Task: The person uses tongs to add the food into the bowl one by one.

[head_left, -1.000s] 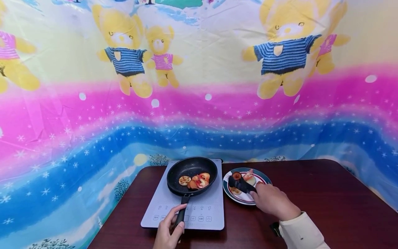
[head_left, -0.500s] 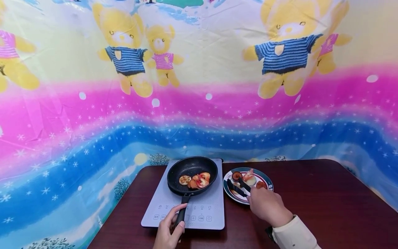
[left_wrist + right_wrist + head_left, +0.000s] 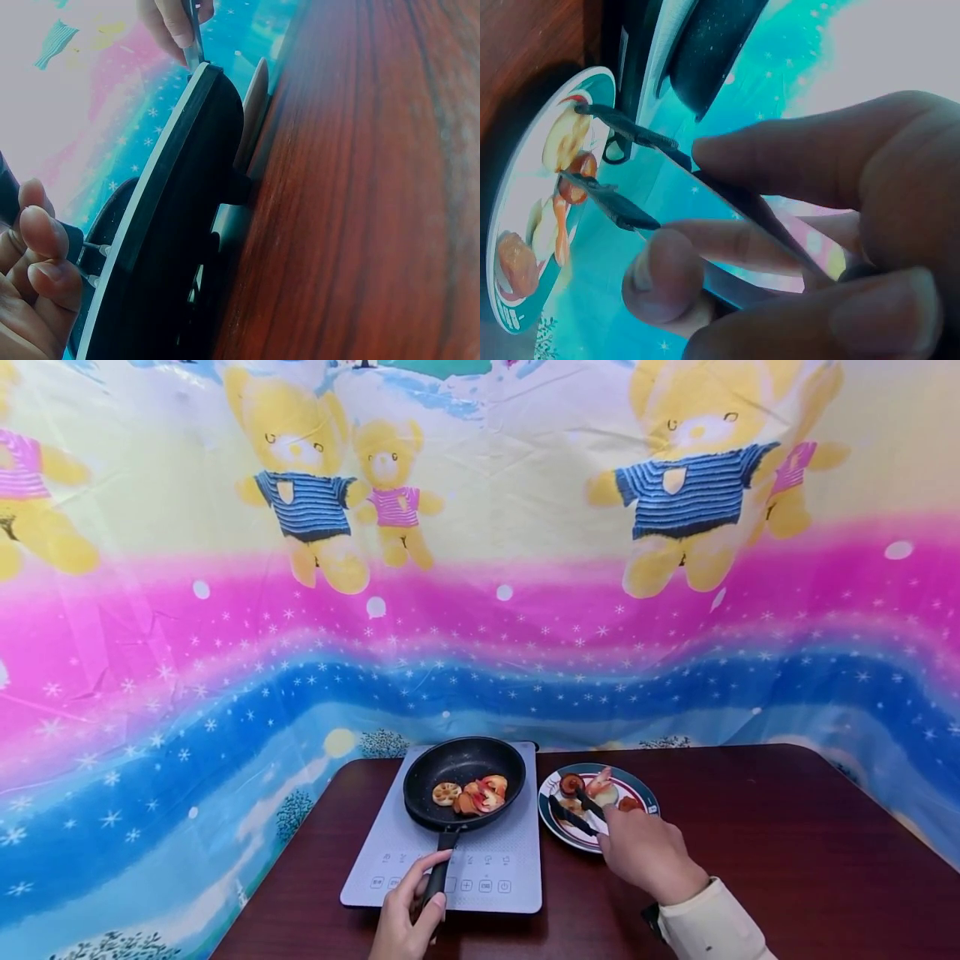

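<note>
My left hand [image 3: 408,906] grips the handle [image 3: 437,883] of a black frying pan [image 3: 435,762], which sits on a white induction cooktop [image 3: 517,852]. In the pan lie a lotus root slice [image 3: 447,793] and a heap of reddish-orange food pieces [image 3: 483,797]. My right hand [image 3: 651,856] holds black-tipped tongs [image 3: 573,817] over a plate [image 3: 606,81] right of the cooktop. In the right wrist view the tongs' tips stand apart, at either end of a pale lotus root slice [image 3: 561,142]; whether they touch it I cannot tell.
Also on the plate are a round brown piece [image 3: 572,784], a pale and pink piece [image 3: 602,783] and a reddish-brown piece [image 3: 517,264]. The dark wooden table [image 3: 780,827] stretches right. A printed bear curtain [image 3: 480,610] hangs behind it.
My right hand has shifted slightly left, and the tongs' tips have spread apart over the plate. The left hand, the pan and its food have stayed in place.
</note>
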{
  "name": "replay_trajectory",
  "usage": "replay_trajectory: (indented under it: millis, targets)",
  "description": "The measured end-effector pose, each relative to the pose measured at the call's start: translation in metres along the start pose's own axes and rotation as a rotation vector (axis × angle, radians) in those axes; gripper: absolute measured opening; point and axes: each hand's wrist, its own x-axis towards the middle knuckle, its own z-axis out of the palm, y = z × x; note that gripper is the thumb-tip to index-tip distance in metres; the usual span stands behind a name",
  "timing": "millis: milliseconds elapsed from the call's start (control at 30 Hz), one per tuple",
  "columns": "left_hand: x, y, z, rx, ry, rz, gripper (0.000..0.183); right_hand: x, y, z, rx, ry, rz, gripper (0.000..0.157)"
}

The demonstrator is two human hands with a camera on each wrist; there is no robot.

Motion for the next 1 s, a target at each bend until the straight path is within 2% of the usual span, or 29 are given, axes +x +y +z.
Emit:
replay_trajectory:
  millis: [133,467,633,833,1000]
  targets:
    - [0.0,-0.001,-0.001,-0.004,-0.005,-0.002,0.041,0.002,0.002,0.0,0.013,0.014,0.01,0.039]
    - [0.0,0.001,-0.001,-0.012,-0.023,-0.031,0.041,0.005,0.01,0.0,0.065,-0.026,0.049,0.03]
    - [0.001,0.001,-0.001,-0.025,-0.019,-0.027,0.041,0.006,0.013,0.002,0.055,-0.046,0.038,0.028]
    - [0.001,0.0,-0.001,-0.02,-0.014,-0.015,0.041,0.01,0.015,0.003,0.017,-0.066,0.057,0.045]
    - [0.0,0.0,-0.001,-0.026,-0.011,-0.02,0.041,0.012,0.017,0.001,-0.005,-0.079,0.082,0.036]
